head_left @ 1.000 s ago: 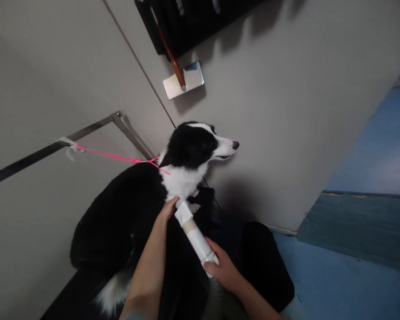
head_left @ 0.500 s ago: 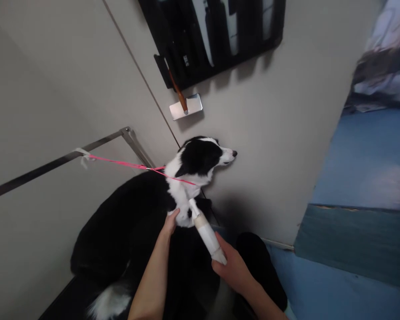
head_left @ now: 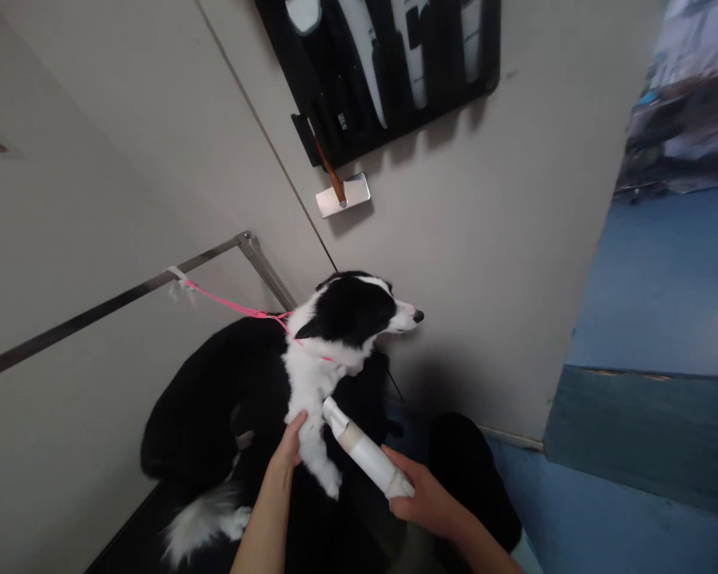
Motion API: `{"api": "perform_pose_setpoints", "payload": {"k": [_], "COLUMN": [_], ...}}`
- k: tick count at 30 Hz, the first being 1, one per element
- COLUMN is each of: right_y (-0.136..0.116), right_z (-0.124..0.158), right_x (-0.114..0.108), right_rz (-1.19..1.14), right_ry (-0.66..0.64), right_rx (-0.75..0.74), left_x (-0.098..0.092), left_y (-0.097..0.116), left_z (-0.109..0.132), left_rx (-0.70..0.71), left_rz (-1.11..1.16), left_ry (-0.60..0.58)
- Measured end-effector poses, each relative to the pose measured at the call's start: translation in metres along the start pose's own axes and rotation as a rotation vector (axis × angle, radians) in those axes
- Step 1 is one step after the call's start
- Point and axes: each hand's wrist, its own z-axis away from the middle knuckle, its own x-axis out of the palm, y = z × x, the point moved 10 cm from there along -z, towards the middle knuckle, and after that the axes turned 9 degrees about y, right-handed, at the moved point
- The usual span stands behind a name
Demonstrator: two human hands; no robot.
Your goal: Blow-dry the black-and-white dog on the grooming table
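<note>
A black-and-white dog (head_left: 215,383) sits in front of me, its head turned to the right and one white front leg (head_left: 318,458) lifted forward. My left hand (head_left: 290,442) is closed round the upper part of that leg, thumb in front and fingers mostly hidden behind it. In my right hand (head_left: 416,490) I grip a white dryer nozzle (head_left: 368,458) with a beige band; its flattened tip points at the dog's chest beside the leg. Round the dog's neck runs a pink leash (head_left: 233,305).
The leash is tied to a metal grooming arm (head_left: 125,295) on the left. On the wall above hang a black tool rack (head_left: 395,127) holding clippers and a slicker brush (head_left: 343,195). Blue floor (head_left: 664,279) lies to the right, beyond the wall's edge.
The dog's front leg now shows stretched forward in my left hand. The nozzle has shifted down and left, and the leash hangs slacker.
</note>
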Motion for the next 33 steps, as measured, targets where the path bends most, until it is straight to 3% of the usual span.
{"api": "perform_pose_setpoints", "payload": {"k": [9,13,17,19,22,26,30,33], "right_y": [0.029,0.035,0.042,0.045,0.048,0.056,0.065,0.065], "right_z": [0.025,0.038,0.043,0.049,0.054,0.052,0.049,0.052], "right_x": [0.059,0.095,0.101,0.108,0.114,0.115,0.121,0.131], "right_rz": [-0.074,0.008,0.068,0.061,0.057,0.063,0.046,0.017], "right_ry": [-0.060,-0.278,-0.213,-0.274,-0.340,-0.340,-0.340,-0.396], "right_rx": [0.082,0.044,0.033,0.058,0.085,0.113,0.169,0.182], "left_x": [-0.074,-0.110,-0.109,-0.107,-0.118,-0.153,-0.177,-0.184], "left_y": [-0.037,-0.051,-0.068,-0.078,-0.090,-0.103,-0.105,-0.099], "left_z": [0.080,0.116,0.136,0.140,0.149,0.165,0.176,0.181], "left_rx": [0.004,-0.011,0.025,0.059,0.127,0.135,0.108,0.182], "left_rz": [0.287,0.489,0.706,0.744,0.720,0.600,0.420,0.335], "left_ry": [-0.139,-0.049,0.012,0.054,0.133,0.254,0.252,0.267]}}
